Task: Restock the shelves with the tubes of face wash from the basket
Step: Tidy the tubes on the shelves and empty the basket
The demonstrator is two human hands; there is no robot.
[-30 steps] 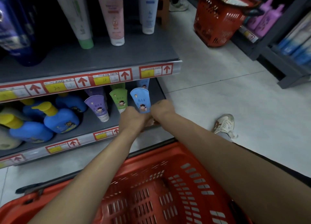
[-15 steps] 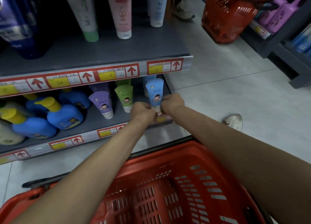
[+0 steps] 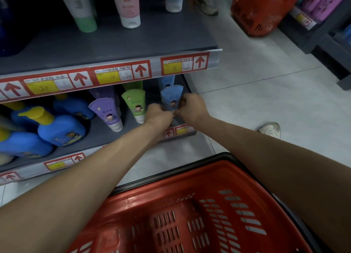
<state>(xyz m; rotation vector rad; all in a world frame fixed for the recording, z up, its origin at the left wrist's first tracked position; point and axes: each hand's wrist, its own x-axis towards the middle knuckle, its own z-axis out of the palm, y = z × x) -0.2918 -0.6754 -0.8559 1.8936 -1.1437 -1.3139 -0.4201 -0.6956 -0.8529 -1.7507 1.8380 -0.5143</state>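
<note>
The left grip (image 3: 158, 114) and right grip (image 3: 191, 108) both pinch the cap end of the blue tube (image 3: 171, 97). They stand it cap-down on the lower shelf (image 3: 98, 136) beside the green tube (image 3: 133, 102), probably so its label faces outward. No tubes show in the basket (image 3: 199, 169).

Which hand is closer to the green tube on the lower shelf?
Left. The left hand is right beside the green tube, just to its right. The right hand is farther right, beyond the blue tube.
</note>
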